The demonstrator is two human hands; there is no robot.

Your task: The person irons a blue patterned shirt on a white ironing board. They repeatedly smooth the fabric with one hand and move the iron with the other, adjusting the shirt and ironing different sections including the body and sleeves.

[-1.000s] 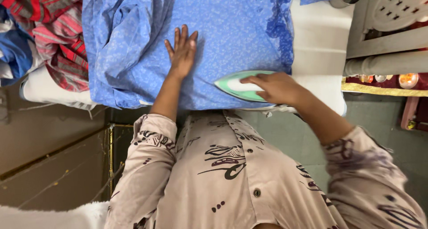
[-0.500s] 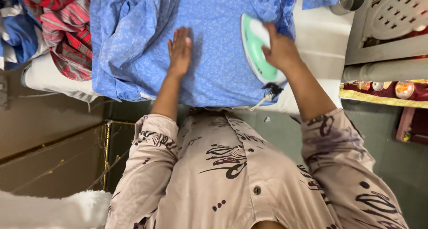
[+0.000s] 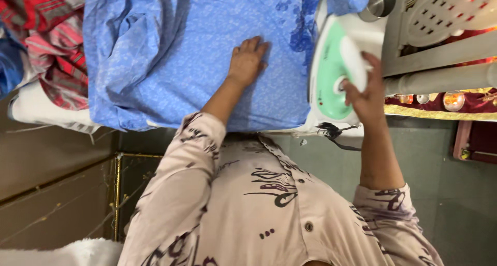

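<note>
Nearest to us, we are looking down over the front of a pale printed shirt with dark swirls and buttons, both sleeves reaching forward. Our right hand is curling around the white handle of a green and white iron, fingers clenched on it; the iron is sitting at the right edge of the padded white board, just beside the blue cloth, with its dark cord trailing off the near edge. Our left hand is lying flat on the blue patterned cloth, fingers released and stretched out together, pressing the fabric, which is spreading across the middle of the board and bunching up at its left side. Farther left, red striped garments are piling on the board. Farther right, a steel cup is standing beside a grey plastic chair.
</note>
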